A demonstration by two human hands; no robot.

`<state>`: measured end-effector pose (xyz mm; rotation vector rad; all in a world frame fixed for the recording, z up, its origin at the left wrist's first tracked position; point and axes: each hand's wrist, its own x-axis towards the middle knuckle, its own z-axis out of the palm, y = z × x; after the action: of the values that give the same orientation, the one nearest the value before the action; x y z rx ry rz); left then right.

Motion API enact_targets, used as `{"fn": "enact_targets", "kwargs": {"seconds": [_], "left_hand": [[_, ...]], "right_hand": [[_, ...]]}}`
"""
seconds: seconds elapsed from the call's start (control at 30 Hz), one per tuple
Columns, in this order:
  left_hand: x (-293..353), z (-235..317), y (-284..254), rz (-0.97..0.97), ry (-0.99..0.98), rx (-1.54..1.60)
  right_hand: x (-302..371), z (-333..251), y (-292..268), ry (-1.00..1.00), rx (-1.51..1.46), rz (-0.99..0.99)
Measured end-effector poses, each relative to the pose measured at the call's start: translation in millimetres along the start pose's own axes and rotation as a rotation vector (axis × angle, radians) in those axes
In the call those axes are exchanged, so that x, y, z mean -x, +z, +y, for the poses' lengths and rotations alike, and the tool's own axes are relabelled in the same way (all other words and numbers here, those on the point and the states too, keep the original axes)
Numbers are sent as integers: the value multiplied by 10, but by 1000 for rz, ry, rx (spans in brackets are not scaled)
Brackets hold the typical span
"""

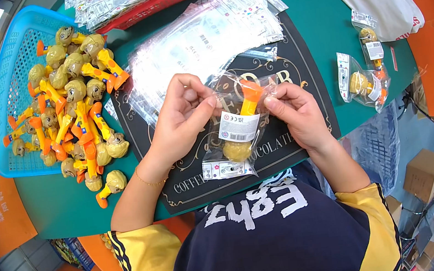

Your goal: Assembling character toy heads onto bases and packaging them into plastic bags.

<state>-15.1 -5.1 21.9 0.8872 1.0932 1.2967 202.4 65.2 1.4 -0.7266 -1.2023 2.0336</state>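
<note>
Left hand (185, 109), fingers curled, pinches the upper left part of a clear bag (239, 128) between thumb and forefinger. Right hand (298, 113), loosely bent, grips the opposite edge between thumb and fingertips. Inside the bag, a yellow-haired toy (237, 151) points its orange end away from the person; the bag is over a black mat (311, 86), though contact with it cannot be told. Beyond lies a stack of clear bags (193, 47). Loose toys (76, 91) fill and spill from a blue basket (10, 89), left; two bagged toys (359, 82) lie right.
</note>
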Motion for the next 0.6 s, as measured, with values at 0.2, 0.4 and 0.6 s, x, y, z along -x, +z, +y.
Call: {"fn": "enact_targets", "kwargs": {"seconds": [0.2,0.4,0.6], "left_hand": [[21,-57,-2,-3,255,-79],[-45,69,-96,-173,342,-738],[-37,35,-56,-47,337,-647]], "right_hand": [[15,-49,20,5,-13,-1],[-29,-10,-19,9,-8,-10],[-14,40,-24,12,20,20]]}}
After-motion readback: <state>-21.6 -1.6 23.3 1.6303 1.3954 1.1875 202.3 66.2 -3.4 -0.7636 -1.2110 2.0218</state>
